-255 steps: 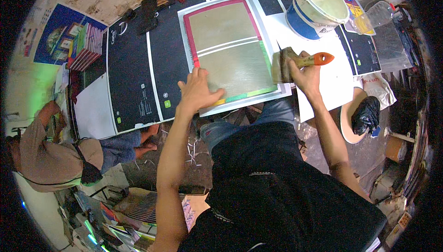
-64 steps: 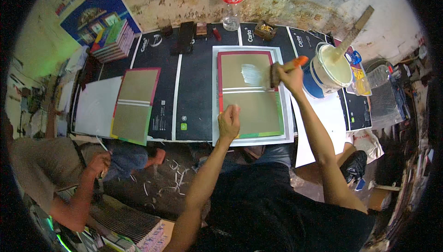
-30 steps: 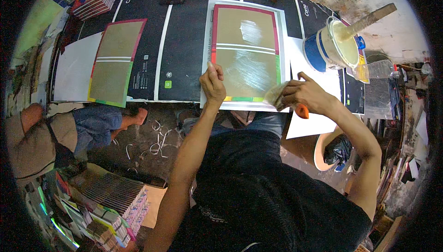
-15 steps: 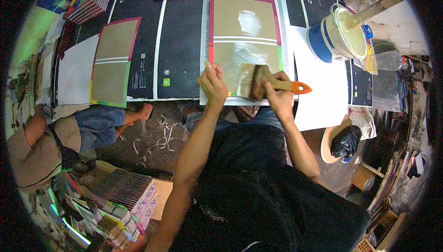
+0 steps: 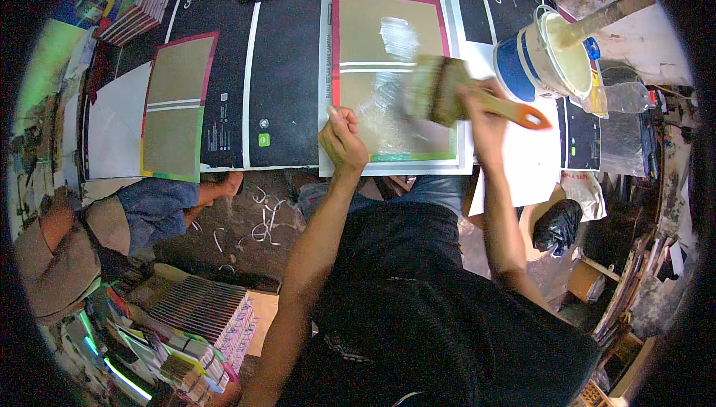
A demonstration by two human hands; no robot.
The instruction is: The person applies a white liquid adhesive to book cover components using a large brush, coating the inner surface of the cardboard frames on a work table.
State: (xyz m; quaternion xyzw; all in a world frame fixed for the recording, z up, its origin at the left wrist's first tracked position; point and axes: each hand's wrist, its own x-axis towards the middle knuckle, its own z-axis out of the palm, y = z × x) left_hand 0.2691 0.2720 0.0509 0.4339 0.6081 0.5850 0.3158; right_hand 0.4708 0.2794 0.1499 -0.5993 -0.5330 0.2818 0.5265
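Observation:
My right hand [image 5: 481,112] is closed around the handle of a wide flat brush [image 5: 440,90] with an orange handle tip. Slightly blurred, the brush hangs over the right side of two brown-grey boards [image 5: 365,15]. Maroon, red and green edging frames these boards, and two white lines part them. Wet whitish smears show on both. A white sheet [image 5: 461,34] lies underneath. At the boards' lower left edge is my left hand [image 5: 343,140], its fingers curled in a loose fist with nothing visible in them.
A blue and white bucket [image 5: 514,71] of pale paste, with a wooden stick [image 5: 611,13], stands at right. A second edged board pair [image 5: 171,101] lies left. Beyond it are stacked books [image 5: 142,8]. A person [image 5: 112,220] sits at left. White strips [image 5: 265,224] litter the floor.
My right hand has swung the brush up and to the right from the boards' lower part. The smear on the lower board reaches further down. My left hand stays nearly in place.

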